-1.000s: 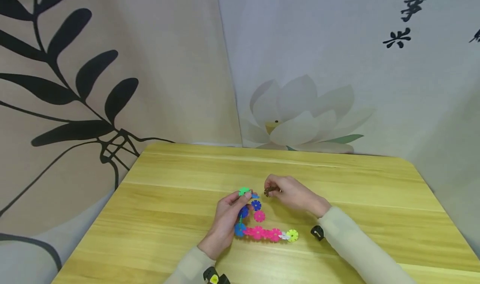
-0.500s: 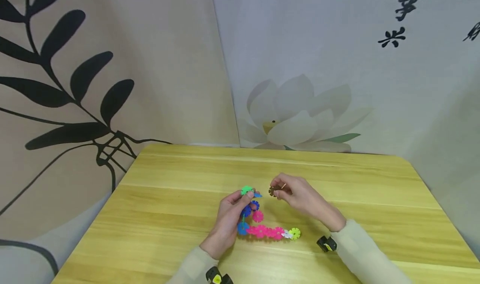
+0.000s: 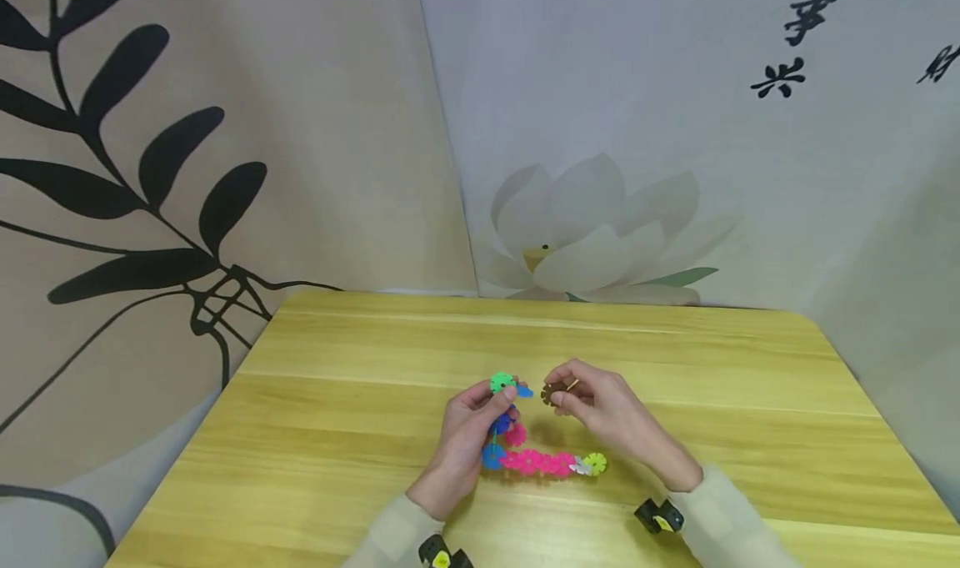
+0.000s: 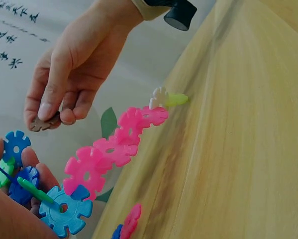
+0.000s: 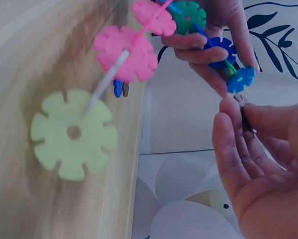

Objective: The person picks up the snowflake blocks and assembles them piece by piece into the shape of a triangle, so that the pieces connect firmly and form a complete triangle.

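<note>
My left hand (image 3: 468, 434) grips a chain of interlocking flower-shaped plastic discs near its green disc (image 3: 501, 382). A blue disc (image 3: 524, 391) ends the chain beyond my fingers. Lower down, a light blue disc (image 4: 65, 211) turns the corner into a row of pink discs (image 3: 536, 463). After these come a white disc (image 3: 581, 465) and a yellow-green disc (image 5: 74, 134) at the far end. My right hand (image 3: 611, 405) pinches a brown disc (image 3: 551, 394) between thumb and fingers, a small gap away from the blue end disc.
A loose pink disc (image 3: 515, 434) lies on the wooden table (image 3: 360, 434) inside the bend of the chain. Beside it is a dark blue disc (image 4: 117, 232), mostly hidden by my left hand in the head view. A printed cloth wall (image 3: 337, 134) stands behind the table.
My left hand has shifted slightly right with the chain, and its blue end disc shows more. The right hand has drawn a little right and nearer, still pinching the brown disc.
</note>
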The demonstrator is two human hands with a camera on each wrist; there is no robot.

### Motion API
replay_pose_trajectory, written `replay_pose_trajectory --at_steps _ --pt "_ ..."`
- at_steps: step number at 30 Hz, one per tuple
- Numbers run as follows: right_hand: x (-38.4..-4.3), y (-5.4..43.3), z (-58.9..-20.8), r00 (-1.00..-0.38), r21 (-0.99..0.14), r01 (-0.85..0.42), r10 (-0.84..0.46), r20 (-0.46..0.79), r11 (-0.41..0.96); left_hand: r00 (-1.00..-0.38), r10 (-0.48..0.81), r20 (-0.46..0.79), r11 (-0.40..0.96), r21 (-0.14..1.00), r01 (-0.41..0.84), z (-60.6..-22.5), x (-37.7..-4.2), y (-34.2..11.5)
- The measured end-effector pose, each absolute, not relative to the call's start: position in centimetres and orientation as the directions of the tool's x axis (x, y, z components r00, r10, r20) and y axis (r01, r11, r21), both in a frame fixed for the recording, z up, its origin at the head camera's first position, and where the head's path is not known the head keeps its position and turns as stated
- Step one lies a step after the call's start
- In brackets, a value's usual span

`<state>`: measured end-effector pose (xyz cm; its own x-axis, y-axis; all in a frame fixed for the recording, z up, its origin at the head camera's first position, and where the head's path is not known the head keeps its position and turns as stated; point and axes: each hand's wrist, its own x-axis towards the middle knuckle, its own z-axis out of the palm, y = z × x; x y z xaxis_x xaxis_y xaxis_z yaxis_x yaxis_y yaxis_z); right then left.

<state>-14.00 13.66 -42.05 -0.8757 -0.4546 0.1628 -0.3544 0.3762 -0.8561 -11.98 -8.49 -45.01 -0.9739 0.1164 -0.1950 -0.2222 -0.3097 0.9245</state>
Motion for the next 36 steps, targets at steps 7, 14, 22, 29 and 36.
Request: replay_pose_trajectory --at_steps 7,14,22,29,36 --pt "-13.3 13.7 -41.8 -0.883 -0.878 -0.315 -0.450 0.133 0.360 -0.983 0.102 -0.154 -0.287 0.941 -0.178 -45.2 -11.9 -8.0" --pt "-13.1 13.7 -41.7 -0.888 -0.883 -0.296 -0.446 0.113 0.364 -0.989 0.110 -0.098 -0.257 0.958 -0.124 -45.3 -11.7 -7.4" --pt "-12.9 13.8 -41.5 -0.884 -0.873 -0.329 -0.443 0.150 0.361 -0.988 0.126 -0.087 -0.247 0.962 -0.116 -45.1 -11.6 -7.2" --pt "-12.4 13.5 -41.5 -0.917 -0.903 -0.290 -0.362 0.167 0.318 -0.989 0.124 -0.080 -0.217 0.970 -0.106 -44.8 -11.3 -6.9" --pt "-11.9 13.4 -41.3 -0.927 -0.913 -0.297 -0.314 0.205 0.278 -0.991 0.122 -0.051 -0.215 0.974 -0.077 -44.6 -11.2 -6.5"
